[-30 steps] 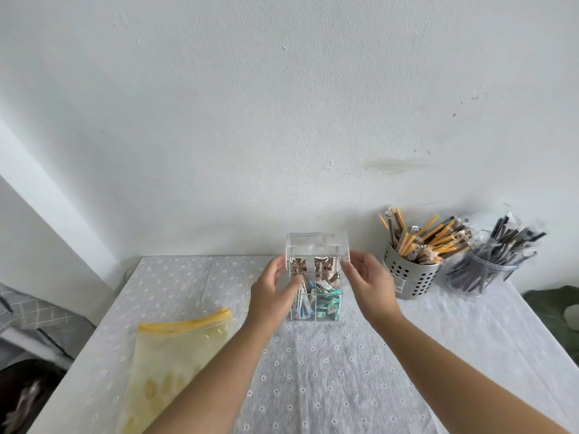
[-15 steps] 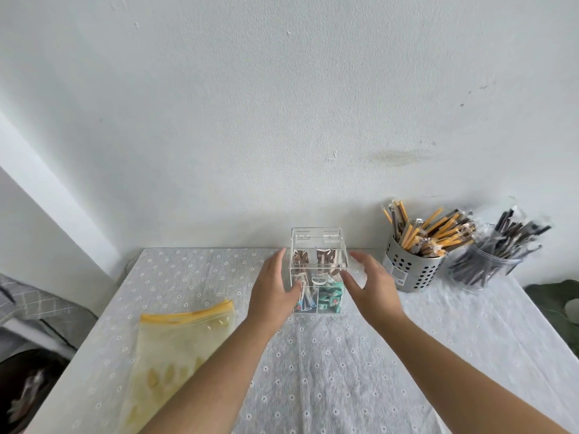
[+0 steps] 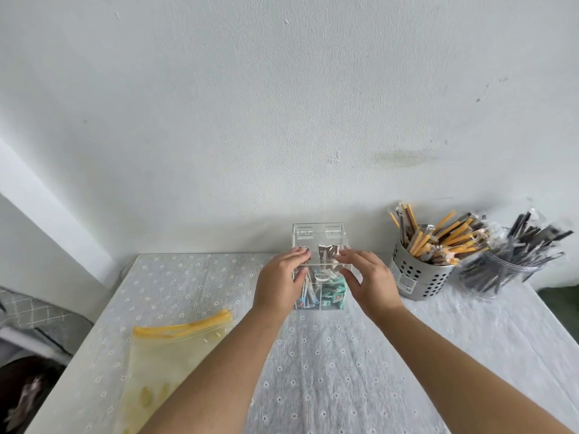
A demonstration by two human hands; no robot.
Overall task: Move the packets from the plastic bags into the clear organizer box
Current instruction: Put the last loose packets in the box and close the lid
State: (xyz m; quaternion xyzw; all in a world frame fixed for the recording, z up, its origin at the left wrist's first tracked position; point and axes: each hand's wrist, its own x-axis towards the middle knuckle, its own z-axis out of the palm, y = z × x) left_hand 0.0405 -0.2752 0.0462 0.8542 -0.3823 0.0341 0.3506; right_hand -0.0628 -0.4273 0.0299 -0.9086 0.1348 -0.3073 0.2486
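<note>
White wall, cloth-covered table

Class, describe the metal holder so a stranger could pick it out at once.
Look along the table's far edge, by the wall, right of the clear organizer box. The metal holder stands there; unlike the clear jar beside it, it is perforated and holds yellow sticks.
</note>
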